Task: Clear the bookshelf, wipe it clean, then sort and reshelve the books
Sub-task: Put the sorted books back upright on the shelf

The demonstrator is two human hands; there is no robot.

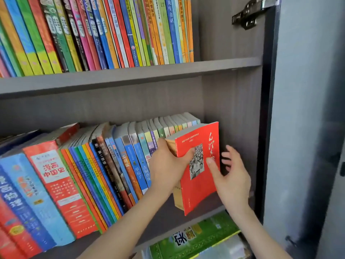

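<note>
Red-covered book (pixel 199 165) is standing at the right end of the middle shelf (pixel 130 75), beside a leaning row of books (pixel 104 165). Left hand (pixel 168 165) is gripping its spine edge; right hand (pixel 229 176), fingers spread, is touching its cover.

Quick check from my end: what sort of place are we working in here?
Probably a home study or a child's room, though it could be a small reading corner. A grey cabinet-style bookcase with a door hinge holds rows of bright children's books, and both hands are at a red book.
</note>
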